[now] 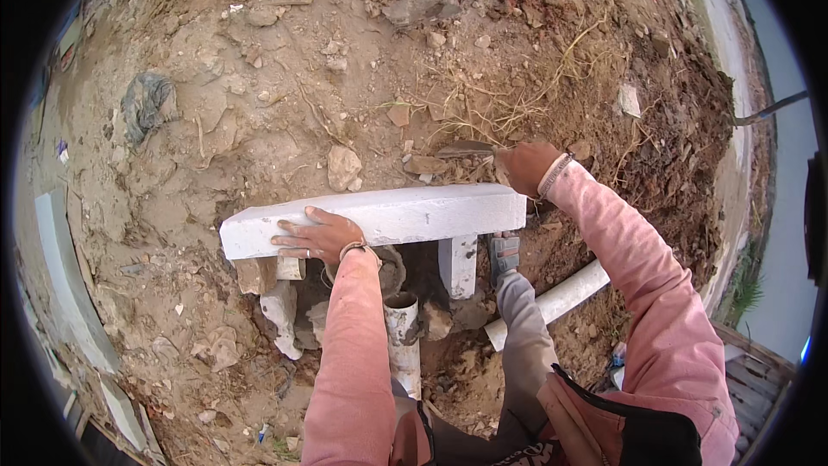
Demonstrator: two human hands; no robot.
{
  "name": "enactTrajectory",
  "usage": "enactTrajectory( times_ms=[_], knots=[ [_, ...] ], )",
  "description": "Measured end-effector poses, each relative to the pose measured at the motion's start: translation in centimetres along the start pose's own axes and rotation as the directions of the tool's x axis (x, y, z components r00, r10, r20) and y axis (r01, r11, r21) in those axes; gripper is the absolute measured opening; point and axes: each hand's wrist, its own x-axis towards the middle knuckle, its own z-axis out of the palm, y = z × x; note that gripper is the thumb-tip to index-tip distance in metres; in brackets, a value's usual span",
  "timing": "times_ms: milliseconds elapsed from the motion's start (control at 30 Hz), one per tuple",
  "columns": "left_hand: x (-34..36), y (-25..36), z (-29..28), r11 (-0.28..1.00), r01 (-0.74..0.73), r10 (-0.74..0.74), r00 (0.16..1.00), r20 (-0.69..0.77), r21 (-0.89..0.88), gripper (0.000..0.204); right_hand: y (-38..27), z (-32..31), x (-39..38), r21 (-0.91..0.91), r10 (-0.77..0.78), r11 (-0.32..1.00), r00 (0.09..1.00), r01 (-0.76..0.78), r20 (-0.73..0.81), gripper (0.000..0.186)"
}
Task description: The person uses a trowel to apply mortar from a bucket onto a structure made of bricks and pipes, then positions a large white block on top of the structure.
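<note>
A long white lightweight concrete block (414, 214) lies across the middle, bridging a dug-out hollow. My left hand (326, 235) rests on its left half, fingers spread over the top and front edge. Just beyond the block's right end, my right hand (528, 169) is closed round the handle of a trowel (466, 148). The trowel's dirty blade points left, low over the soil along the block's far side. Under the block's right part stands a shorter white block (459, 267). Rough brick and concrete pieces (257, 276) sit beneath its left end.
An upright-ended white pipe (402, 328) comes out of the hollow towards me. Another pale pipe (552, 304) lies slanted at the right, beside my shoe (504, 255). Stones (343, 167) and dry roots (517, 108) litter the soil. Long white blocks (73, 280) lie far left.
</note>
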Motion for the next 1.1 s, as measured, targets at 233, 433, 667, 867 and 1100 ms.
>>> enactTrajectory(
  times_ms=[233, 433, 667, 867, 1100],
  knots=[
    [-1.1, 0.7, 1.2, 0.999, 0.009, -0.008, 0.999, -0.031, 0.040, 0.064, -1.9, 3.6, 2.2, 0.269, 0.129, 0.955, 0.992, -0.121, -0.013, 0.031],
    [-0.7, 0.4, 3.0, 0.992, -0.034, 0.048, 0.991, -0.122, 0.118, 0.064, 0.0, 5.6, -8.3, 0.545, 0.141, 0.835, 0.930, 0.072, -0.339, 0.038],
    [0.0, -1.2, 4.1, 0.998, -0.056, 0.057, 0.991, -0.122, 0.009, 0.068, -2.7, 21.3, -27.1, 0.924, 0.498, 0.376, 0.856, -0.065, -0.142, 0.050],
    [3.4, -3.5, 2.0, 0.986, -0.160, 0.148, 0.968, 0.204, 0.042, 0.088, -6.8, 39.6, -38.2, 0.850, 0.698, 0.115, 0.650, -0.515, 0.299, 0.053],
    [3.2, -4.5, -4.5, 0.921, -0.365, 0.379, 0.752, 0.539, -0.137, 0.076, -6.1, 40.5, -41.4, 0.714, 0.689, 0.149, 0.590, -0.684, 0.422, 0.048]
  ],
)
